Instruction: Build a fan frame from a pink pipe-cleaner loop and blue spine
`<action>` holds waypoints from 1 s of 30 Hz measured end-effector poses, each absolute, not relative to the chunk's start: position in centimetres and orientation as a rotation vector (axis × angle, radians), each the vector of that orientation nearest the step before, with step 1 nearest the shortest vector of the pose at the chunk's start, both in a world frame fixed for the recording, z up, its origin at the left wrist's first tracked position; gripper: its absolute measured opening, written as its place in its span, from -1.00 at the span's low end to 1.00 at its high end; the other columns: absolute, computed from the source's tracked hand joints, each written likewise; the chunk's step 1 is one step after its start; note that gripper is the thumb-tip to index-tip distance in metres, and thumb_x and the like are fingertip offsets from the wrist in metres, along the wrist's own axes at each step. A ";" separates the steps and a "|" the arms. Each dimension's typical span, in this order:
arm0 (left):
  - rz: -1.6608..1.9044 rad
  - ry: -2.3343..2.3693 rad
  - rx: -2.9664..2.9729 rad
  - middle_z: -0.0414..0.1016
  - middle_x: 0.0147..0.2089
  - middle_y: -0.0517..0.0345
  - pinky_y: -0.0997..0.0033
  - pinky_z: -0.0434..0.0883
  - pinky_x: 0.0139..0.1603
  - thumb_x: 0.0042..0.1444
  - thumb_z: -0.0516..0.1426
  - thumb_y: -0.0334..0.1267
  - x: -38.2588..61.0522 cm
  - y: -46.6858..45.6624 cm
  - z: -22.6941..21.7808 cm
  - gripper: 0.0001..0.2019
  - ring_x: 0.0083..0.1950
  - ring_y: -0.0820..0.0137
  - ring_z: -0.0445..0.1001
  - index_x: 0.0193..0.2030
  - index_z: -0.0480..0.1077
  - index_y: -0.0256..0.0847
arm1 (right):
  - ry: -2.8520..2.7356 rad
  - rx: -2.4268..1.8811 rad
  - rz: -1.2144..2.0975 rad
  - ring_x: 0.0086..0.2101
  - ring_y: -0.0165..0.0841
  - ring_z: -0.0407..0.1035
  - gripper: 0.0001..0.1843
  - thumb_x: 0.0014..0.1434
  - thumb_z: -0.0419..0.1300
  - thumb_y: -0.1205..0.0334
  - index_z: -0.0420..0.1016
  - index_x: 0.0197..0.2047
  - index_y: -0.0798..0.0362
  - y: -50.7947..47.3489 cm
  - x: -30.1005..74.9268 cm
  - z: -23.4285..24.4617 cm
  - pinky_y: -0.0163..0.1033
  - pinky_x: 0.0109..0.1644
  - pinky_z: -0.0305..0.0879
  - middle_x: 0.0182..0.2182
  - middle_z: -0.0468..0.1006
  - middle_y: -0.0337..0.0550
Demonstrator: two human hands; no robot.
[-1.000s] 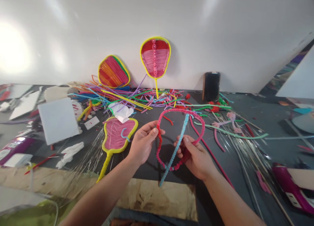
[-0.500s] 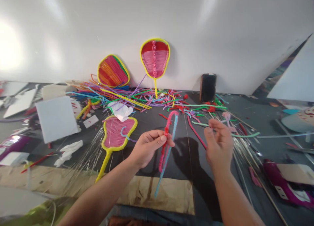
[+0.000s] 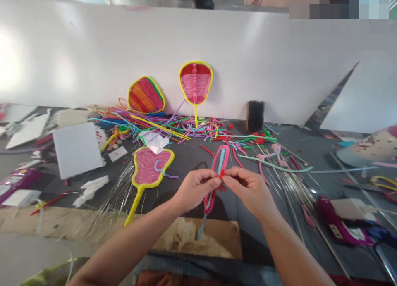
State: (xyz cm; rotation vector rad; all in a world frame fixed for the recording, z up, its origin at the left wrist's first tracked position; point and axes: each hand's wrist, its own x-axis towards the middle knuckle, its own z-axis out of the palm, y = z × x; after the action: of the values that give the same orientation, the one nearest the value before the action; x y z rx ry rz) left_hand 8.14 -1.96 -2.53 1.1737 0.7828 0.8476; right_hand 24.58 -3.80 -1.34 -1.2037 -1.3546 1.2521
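Between my two hands is a looped pipe cleaner piece [image 3: 226, 152], pink with a light blue stem along its middle and a red wrap at its waist. My left hand [image 3: 198, 188] pinches it at the red part, thumb and forefinger closed. My right hand [image 3: 248, 188] meets it there, its fingertips pinched on the red pipe cleaner bit. A pink loop and the blue tail hang below my fingers. Left of my hands lies a fan shape [image 3: 149, 167] with pink filling, a yellow rim and a yellow handle; a curled blue and purple pipe cleaner rests on it.
Two more yellow-rimmed fans [image 3: 196, 81] lean against the white board. Cut pipe cleaners [image 3: 176, 127] are heaped before it, beside a phone [image 3: 255, 116]. Purple glue guns [image 3: 338, 224] lie at both sides. Thin wires [image 3: 291, 195] spread at right; a white foam block [image 3: 77, 150] stands left.
My right hand has moved left to join my left hand at the red wrap. The looped piece has turned, so its pink loop now shows around the blue stem. The view has tilted up.
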 end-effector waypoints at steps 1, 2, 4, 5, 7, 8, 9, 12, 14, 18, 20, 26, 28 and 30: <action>0.844 0.779 1.164 0.53 -0.43 0.12 0.47 0.34 -0.24 0.01 0.23 -0.01 8.1 -2.0 -2.5 -0.69 -0.36 0.42 0.45 -0.41 0.49 -0.28 | -1.358 -1.207 1.258 -0.45 -0.36 0.39 -0.82 0.08 0.25 0.11 0.54 -0.39 0.05 -3.8 24.6 -1.3 -0.26 -0.33 0.31 -0.50 0.53 -0.21; 0.844 0.773 1.151 0.53 -0.44 0.11 0.46 0.35 -0.23 0.01 0.23 0.00 8.0 -2.1 -2.5 -0.68 -0.36 0.41 0.45 -0.42 0.48 -0.28 | -1.364 -1.211 1.262 -0.45 -0.36 0.39 -0.83 0.09 0.24 0.12 0.53 -0.39 0.05 -3.9 24.6 -1.3 -0.27 -0.34 0.30 -0.51 0.53 -0.21; 0.850 0.755 1.126 0.52 -0.45 0.11 0.46 0.35 -0.22 0.01 0.22 0.01 8.0 -2.2 -2.6 -0.66 -0.37 0.42 0.45 -0.46 0.47 -0.29 | -1.388 -1.212 1.277 -0.45 -0.37 0.38 -0.83 0.11 0.22 0.14 0.52 -0.41 0.05 -4.1 24.5 -1.3 -0.28 -0.34 0.29 -0.52 0.52 -0.23; 0.853 0.748 1.110 0.52 -0.47 0.11 0.47 0.34 -0.23 0.01 0.22 0.01 8.0 -2.3 -2.6 -0.66 -0.38 0.43 0.44 -0.48 0.47 -0.29 | -1.405 -1.213 1.274 -0.45 -0.38 0.37 -0.83 0.12 0.21 0.15 0.51 -0.41 0.05 -4.1 24.4 -1.2 -0.29 -0.33 0.28 -0.53 0.52 -0.23; 0.855 0.734 1.061 0.51 -0.50 0.12 0.48 0.34 -0.26 0.00 0.24 0.00 8.0 -2.3 -2.8 -0.66 -0.41 0.45 0.43 -0.50 0.46 -0.30 | -1.456 -1.205 1.243 -0.46 -0.40 0.36 -0.83 0.14 0.19 0.18 0.50 -0.43 0.05 -4.2 24.3 -1.1 -0.30 -0.33 0.27 -0.54 0.50 -0.25; 0.855 0.727 1.027 0.51 -0.52 0.12 0.48 0.34 -0.27 -0.01 0.25 -0.01 8.0 -2.4 -2.8 -0.66 -0.43 0.45 0.43 -0.51 0.46 -0.31 | -1.484 -1.197 1.217 -0.46 -0.40 0.36 -0.83 0.14 0.18 0.20 0.49 -0.44 0.05 -4.2 24.2 -1.0 -0.30 -0.33 0.26 -0.54 0.49 -0.25; 0.856 0.719 0.992 0.51 -0.53 0.11 0.48 0.34 -0.28 -0.03 0.26 -0.02 8.0 -2.4 -2.9 -0.66 -0.45 0.45 0.43 -0.51 0.45 -0.31 | -1.511 -1.190 1.190 -0.46 -0.41 0.35 -0.83 0.15 0.18 0.21 0.49 -0.44 0.05 -4.2 24.2 -0.9 -0.31 -0.33 0.26 -0.53 0.48 -0.25; 0.841 0.698 0.898 0.50 -0.57 0.11 0.49 0.32 -0.36 -0.07 0.29 -0.03 8.0 -2.4 -3.1 -0.67 -0.51 0.46 0.42 -0.53 0.45 -0.31 | -1.559 -1.178 1.140 -0.45 -0.40 0.35 -0.83 0.15 0.17 0.23 0.49 -0.45 0.05 -4.3 24.1 -0.7 -0.31 -0.33 0.25 -0.50 0.48 -0.23; 0.819 0.683 0.858 0.49 -0.59 0.11 0.50 0.30 -0.40 -0.09 0.30 -0.04 7.9 -2.5 -3.1 -0.67 -0.54 0.46 0.42 -0.54 0.45 -0.31 | -1.576 -1.180 1.118 -0.44 -0.40 0.35 -0.83 0.16 0.16 0.23 0.48 -0.45 0.05 -4.4 24.0 -0.6 -0.31 -0.32 0.25 -0.49 0.47 -0.22; 0.796 0.650 0.815 0.46 -0.61 0.13 0.51 0.29 -0.42 -0.13 0.32 -0.04 7.7 -2.6 -3.0 -0.66 -0.57 0.48 0.41 -0.56 0.45 -0.32 | -1.555 -1.156 1.148 -0.46 -0.41 0.33 -0.84 0.16 0.14 0.25 0.45 -0.44 0.05 -4.8 23.6 -0.6 -0.32 -0.35 0.25 -0.49 0.46 -0.24; 0.783 0.641 0.808 0.44 -0.60 0.14 0.51 0.29 -0.45 -0.14 0.33 -0.03 7.6 -2.6 -3.0 -0.65 -0.58 0.49 0.40 -0.57 0.44 -0.32 | -1.513 -1.139 1.195 -0.49 -0.43 0.33 -0.85 0.16 0.13 0.26 0.42 -0.44 0.04 -5.0 23.3 -0.7 -0.33 -0.37 0.24 -0.50 0.45 -0.26; 0.774 0.682 0.878 0.43 -0.58 0.15 0.52 0.27 -0.43 -0.10 0.30 -0.01 7.3 -2.3 -3.0 -0.65 -0.54 0.50 0.38 -0.54 0.43 -0.31 | -1.576 -1.189 1.043 -0.46 -0.42 0.32 -0.87 0.19 0.13 0.23 0.44 -0.38 0.03 -5.1 23.2 -1.2 -0.33 -0.35 0.28 -0.48 0.45 -0.24; 0.799 0.704 0.944 0.44 -0.56 0.14 0.53 0.26 -0.40 -0.06 0.27 0.01 7.2 -2.3 -2.7 -0.64 -0.50 0.50 0.37 -0.52 0.41 -0.30 | -1.642 -1.171 0.878 -0.43 -0.40 0.34 -0.92 0.20 0.14 0.24 0.46 -0.28 0.01 -4.9 23.8 -1.2 -0.31 -0.33 0.31 -0.43 0.47 -0.21; 0.802 0.717 1.006 0.42 -0.54 0.16 0.55 0.23 -0.42 -0.04 0.25 0.04 7.1 -2.2 -2.4 -0.63 -0.49 0.51 0.34 -0.50 0.40 -0.29 | -1.734 -1.121 0.644 -0.35 -0.38 0.38 -0.85 0.22 0.13 0.29 0.46 -0.14 -0.04 -4.5 24.6 -1.2 -0.28 -0.27 0.35 -0.33 0.49 -0.17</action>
State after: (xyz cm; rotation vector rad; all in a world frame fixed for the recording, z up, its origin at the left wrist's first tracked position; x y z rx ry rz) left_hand 7.13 -2.25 -2.39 1.0056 0.7174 0.8020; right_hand 24.56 -4.51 -1.17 -1.1206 -1.7342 0.6444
